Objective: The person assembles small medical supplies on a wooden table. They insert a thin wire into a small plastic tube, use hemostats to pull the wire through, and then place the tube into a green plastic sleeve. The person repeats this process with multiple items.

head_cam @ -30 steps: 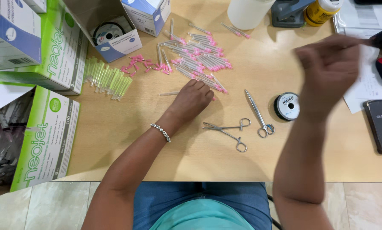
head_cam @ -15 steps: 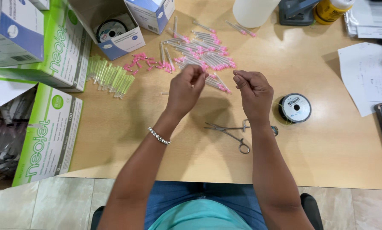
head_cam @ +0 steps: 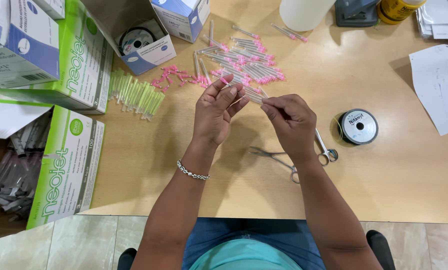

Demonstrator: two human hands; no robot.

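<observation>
Over a wooden table, my left hand and my right hand meet. Both pinch a thin, pink-tipped needle held between the fingertips; its capped end points toward my left hand. Just beyond my hands lies a heap of pink-hubbed capped needles. A bead bracelet circles my left wrist. Metal forceps and scissors lie under and beside my right wrist, partly hidden by it.
A spool of thread sits right of my right hand. Clear caps and loose pink hubs lie at left. Green and blue-white boxes crowd the left edge. A white bottle and papers stand at the back and right.
My right hand came down from the far right to the middle. My left hand rose off the table. Both hands now pinch one needle, held closer together than half a second ago.
</observation>
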